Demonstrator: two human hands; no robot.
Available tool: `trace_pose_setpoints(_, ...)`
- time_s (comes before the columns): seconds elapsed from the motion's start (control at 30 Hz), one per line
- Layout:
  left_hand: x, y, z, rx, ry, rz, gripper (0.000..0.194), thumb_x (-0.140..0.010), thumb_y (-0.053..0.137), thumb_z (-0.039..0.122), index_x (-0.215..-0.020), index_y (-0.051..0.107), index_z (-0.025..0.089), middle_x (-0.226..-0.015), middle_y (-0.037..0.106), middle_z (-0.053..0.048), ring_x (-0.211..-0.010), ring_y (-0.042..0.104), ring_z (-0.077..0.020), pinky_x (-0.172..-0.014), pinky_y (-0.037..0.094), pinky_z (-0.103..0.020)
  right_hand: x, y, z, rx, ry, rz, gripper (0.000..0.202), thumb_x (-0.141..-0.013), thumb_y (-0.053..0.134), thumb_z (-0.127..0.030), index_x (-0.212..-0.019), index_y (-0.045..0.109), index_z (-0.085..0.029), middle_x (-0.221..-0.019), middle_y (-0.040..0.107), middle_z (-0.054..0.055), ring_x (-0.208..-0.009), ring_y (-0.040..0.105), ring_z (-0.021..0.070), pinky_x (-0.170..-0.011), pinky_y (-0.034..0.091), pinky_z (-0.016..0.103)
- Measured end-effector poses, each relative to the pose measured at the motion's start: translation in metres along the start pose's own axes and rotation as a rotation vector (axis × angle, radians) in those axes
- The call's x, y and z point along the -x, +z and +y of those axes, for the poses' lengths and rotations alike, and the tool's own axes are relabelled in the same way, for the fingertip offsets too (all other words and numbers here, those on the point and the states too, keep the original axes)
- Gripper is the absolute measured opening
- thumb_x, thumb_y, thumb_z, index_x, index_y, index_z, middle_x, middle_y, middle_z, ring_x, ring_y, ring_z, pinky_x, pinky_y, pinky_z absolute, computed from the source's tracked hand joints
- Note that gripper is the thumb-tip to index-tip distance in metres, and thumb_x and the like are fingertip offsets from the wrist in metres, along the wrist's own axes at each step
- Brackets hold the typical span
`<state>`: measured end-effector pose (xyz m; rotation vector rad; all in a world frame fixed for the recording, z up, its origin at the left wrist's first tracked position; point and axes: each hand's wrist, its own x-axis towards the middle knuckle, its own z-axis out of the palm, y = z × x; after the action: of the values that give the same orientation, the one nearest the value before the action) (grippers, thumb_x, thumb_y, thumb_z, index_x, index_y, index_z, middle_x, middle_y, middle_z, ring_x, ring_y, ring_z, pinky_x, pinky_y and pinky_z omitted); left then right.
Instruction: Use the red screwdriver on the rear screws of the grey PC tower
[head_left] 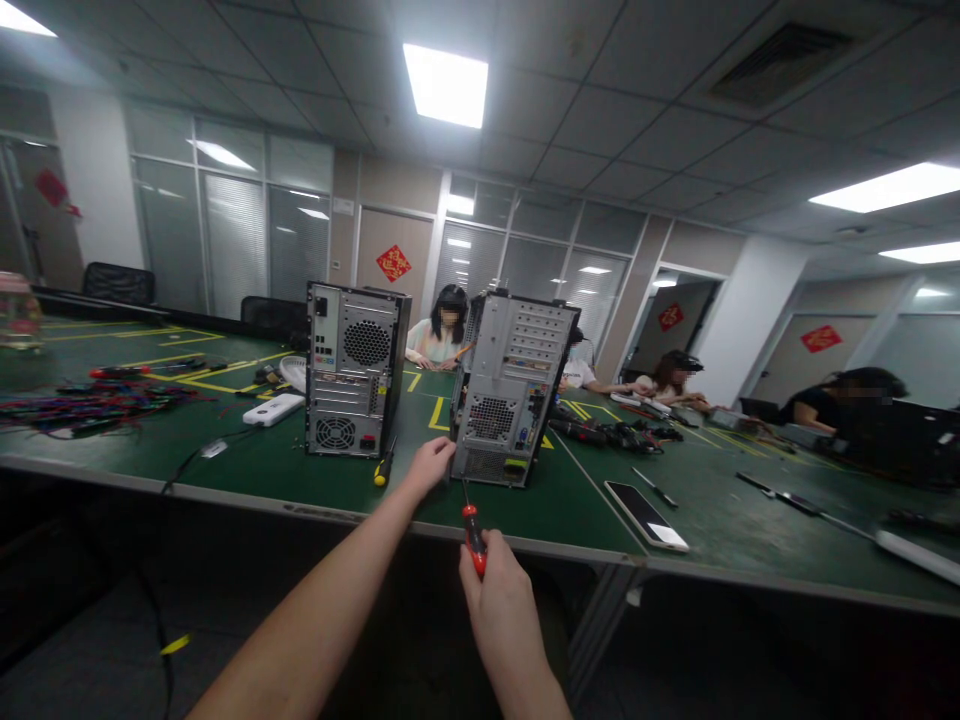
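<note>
My right hand (pixel 501 590) is wrapped round the red and black handle of a screwdriver (pixel 472 525). Its thin shaft points up and away, the tip close to the bottom edge of a computer tower (pixel 491 410); whether it touches is too small to tell. That tower stands upright, its back panel with vents and slots facing me. At the tower's lower left edge, my left hand (pixel 433 465) has its fingers drawn together, and what they pinch is hidden. A second computer tower (pixel 343 400) stands to the left, with a yellow and black screwdriver (pixel 383 470) beside its base.
On the green table (pixel 420 510) lie a bundle of coloured wires (pixel 90 405), a white power strip (pixel 272 410), a phone (pixel 645 515) and black cables (pixel 622 435). Several other people sit along the far side and right. The table's front edge runs just beyond my forearms.
</note>
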<state>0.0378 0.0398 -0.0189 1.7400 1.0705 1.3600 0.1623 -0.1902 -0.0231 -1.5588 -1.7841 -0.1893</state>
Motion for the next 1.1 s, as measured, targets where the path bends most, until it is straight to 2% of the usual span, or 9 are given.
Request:
trace_pose_setpoints(0.07, 0.0, 0.0, 0.0, -0.009, 0.003, 0.001, 0.032, -0.087, 0.049, 0.047, -0.071, 0.059, 0.02, -0.068, 0.06, 0.0, -0.068, 0.056, -0.017, -0.066, 0.042, -0.027, 0.0, -0.002, 0.001, 0.045, -0.005, -0.007, 0.003, -0.098, 0.06, -0.02, -0.1, 0.062, -0.02, -0.084, 0.065, 0.002, -0.07, 0.068, 0.0178, -0.062, 0.046, 0.025)
trace_pose_setpoints(0.2, 0.0, 0.0, 0.001, -0.022, 0.003, -0.001, 0.032, -0.087, 0.049, 0.046, -0.071, 0.059, 0.02, -0.069, 0.06, 0.0, -0.069, 0.056, -0.0171, -0.067, 0.041, -0.027, 0.001, -0.006, 0.001, 0.162, -0.041, -0.007, 0.028, -0.088, 0.062, -0.007, -0.111, 0.067, -0.022, -0.099, 0.063, 0.005, -0.077, 0.068, 0.0186, -0.067, 0.049, 0.026)
trace_pose_setpoints(0.3, 0.001, -0.001, 0.003, -0.027, 0.001, 0.001, 0.032, -0.087, 0.049, 0.046, -0.071, 0.059, 0.02, -0.069, 0.06, 0.0, -0.069, 0.056, -0.017, -0.067, 0.041, -0.027, 0.001, -0.008, -0.001, 0.163, -0.05, -0.024, 0.032, -0.087, 0.06, -0.005, -0.113, 0.068, -0.022, -0.101, 0.062, 0.006, -0.079, 0.068, 0.0193, -0.069, 0.05, 0.027)
trace_pose_setpoints(0.5, 0.002, -0.001, 0.004, -0.036, 0.003, 0.017, 0.032, -0.088, 0.049, 0.045, -0.07, 0.06, 0.02, -0.067, 0.059, 0.0, -0.069, 0.056, -0.0168, -0.067, 0.041, -0.027, 0.0, -0.001, 0.002, -0.013, 0.004, -0.02, 0.004, -0.099, 0.055, -0.023, -0.099, 0.059, -0.021, -0.086, 0.065, 0.003, -0.071, 0.069, 0.0186, -0.064, 0.048, 0.025)
trace_pose_setpoints(0.63, 0.001, 0.0, 0.002, -0.034, 0.005, 0.02, 0.032, -0.087, 0.05, 0.045, -0.069, 0.059, 0.02, -0.066, 0.059, 0.0, -0.069, 0.056, -0.0168, -0.067, 0.041, -0.027, -0.002, 0.012, 0.009, -0.2, 0.207, -0.047, 0.021, -0.104, 0.044, -0.039, -0.096, 0.054, -0.023, -0.068, 0.064, 0.0, -0.056, 0.067, 0.0185, -0.052, 0.042, 0.024)
trace_pose_setpoints(0.77, -0.001, 0.001, 0.001, -0.009, 0.006, 0.012, 0.032, -0.087, 0.049, 0.045, -0.07, 0.059, 0.02, -0.068, 0.059, 0.0, -0.068, 0.055, -0.0167, -0.067, 0.042, -0.027, -0.004, 0.012, 0.01, -0.375, 0.338, -0.124, 0.039, -0.106, 0.031, -0.052, -0.114, 0.056, -0.023, -0.058, 0.06, -0.005, -0.042, 0.061, 0.0173, -0.045, 0.04, 0.024)
trace_pose_setpoints(0.87, -0.001, 0.001, 0.001, -0.005, 0.003, 0.008, 0.032, -0.087, 0.049, 0.045, -0.07, 0.059, 0.02, -0.068, 0.059, 0.0, -0.068, 0.055, -0.0167, -0.067, 0.042, -0.027, -0.004, 0.002, 0.005, -0.318, 0.196, -0.069, 0.036, -0.106, 0.033, -0.045, -0.111, 0.062, -0.024, -0.076, 0.067, 0.002, -0.063, 0.071, 0.0202, -0.058, 0.05, 0.027)
trace_pose_setpoints(0.97, 0.0, 0.001, 0.001, -0.002, 0.004, 0.005, 0.031, -0.087, 0.05, 0.045, -0.071, 0.059, 0.02, -0.069, 0.059, 0.0, -0.068, 0.055, -0.0166, -0.067, 0.042, -0.027, -0.003, -0.004, 0.0, -0.234, 0.099, 0.019, 0.019, -0.099, 0.05, -0.03, -0.109, 0.065, -0.024, -0.106, 0.066, 0.009, -0.091, 0.073, 0.0229, -0.08, 0.058, 0.032)
trace_pose_setpoints(1.1, 0.001, 0.0, 0.002, -0.014, 0.008, 0.004, 0.032, -0.087, 0.05, 0.046, -0.07, 0.059, 0.02, -0.067, 0.058, 0.0, -0.068, 0.054, -0.0166, -0.067, 0.04, -0.027, 0.0, -0.002, -0.002, -0.17, 0.075, 0.037, 0.034, -0.086, 0.055, -0.011, -0.118, 0.062, -0.021, -0.116, 0.058, 0.01, -0.091, 0.072, 0.0217, -0.078, 0.059, 0.031)
